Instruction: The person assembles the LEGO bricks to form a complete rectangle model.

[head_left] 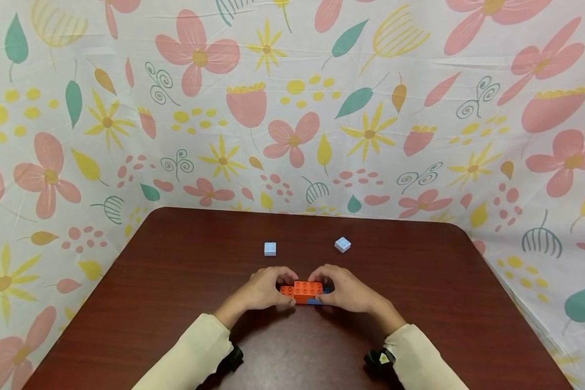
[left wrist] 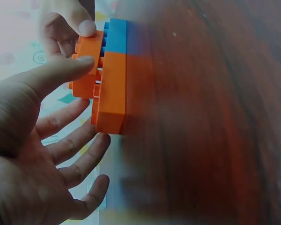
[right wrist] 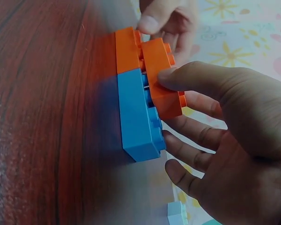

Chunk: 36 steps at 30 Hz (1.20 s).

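Observation:
An orange toy brick [head_left: 308, 288] lies on top of two bricks standing end to end on the table, a lower orange brick [left wrist: 113, 89] at left and a blue brick [right wrist: 135, 112] at right. It bridges their joint, with studs and a thin gap showing beneath it. My left hand [head_left: 265, 288] pinches the upper orange brick near its left end, thumb on the near side and fingers behind. From the other end my right hand [head_left: 347, 291] pinches the same brick, its thumb flat on the near face. The far-side fingertips are partly hidden.
Behind the hands on the dark wooden table [head_left: 200, 244] sit two pale blue bricks, one pale brick [head_left: 270, 249] at left and another pale brick [head_left: 343, 245] turned at an angle at right. A flower-patterned cloth [head_left: 292, 108] hangs behind the table and along its sides.

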Each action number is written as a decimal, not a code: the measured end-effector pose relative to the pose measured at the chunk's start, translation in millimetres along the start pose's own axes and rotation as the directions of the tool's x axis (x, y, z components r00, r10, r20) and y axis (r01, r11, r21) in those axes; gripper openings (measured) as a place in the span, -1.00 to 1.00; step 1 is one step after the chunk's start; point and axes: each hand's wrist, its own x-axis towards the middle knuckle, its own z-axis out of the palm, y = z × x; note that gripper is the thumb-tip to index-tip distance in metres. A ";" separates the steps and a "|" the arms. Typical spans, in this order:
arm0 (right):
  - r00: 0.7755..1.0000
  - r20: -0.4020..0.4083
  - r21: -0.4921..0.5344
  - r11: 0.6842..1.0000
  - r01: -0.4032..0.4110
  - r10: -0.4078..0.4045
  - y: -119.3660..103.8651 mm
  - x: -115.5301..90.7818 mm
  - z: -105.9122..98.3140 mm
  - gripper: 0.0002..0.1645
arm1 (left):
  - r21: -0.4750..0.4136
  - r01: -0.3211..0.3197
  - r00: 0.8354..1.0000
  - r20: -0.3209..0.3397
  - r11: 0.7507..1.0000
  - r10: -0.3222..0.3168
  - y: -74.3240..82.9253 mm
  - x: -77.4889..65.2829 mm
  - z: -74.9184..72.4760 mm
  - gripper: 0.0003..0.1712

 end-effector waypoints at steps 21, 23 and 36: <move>0.999 -0.024 0.014 1.000 0.022 -0.021 6.4 -3.4 -1.2 -0.62 | -0.082 -0.049 0.998 -0.033 0.995 0.046 -1.0 4.0 0.7 -0.70; 1.000 -0.023 0.025 1.000 0.017 -0.016 6.6 -3.5 -1.0 -0.62 | -0.090 -0.048 0.999 -0.030 0.995 0.045 -1.0 3.7 0.3 -0.71; 1.000 -0.029 0.118 0.993 0.004 -0.001 14.3 -6.6 2.2 -0.65 | -0.100 -0.026 0.999 -0.021 0.995 0.024 -4.4 5.2 3.4 -0.74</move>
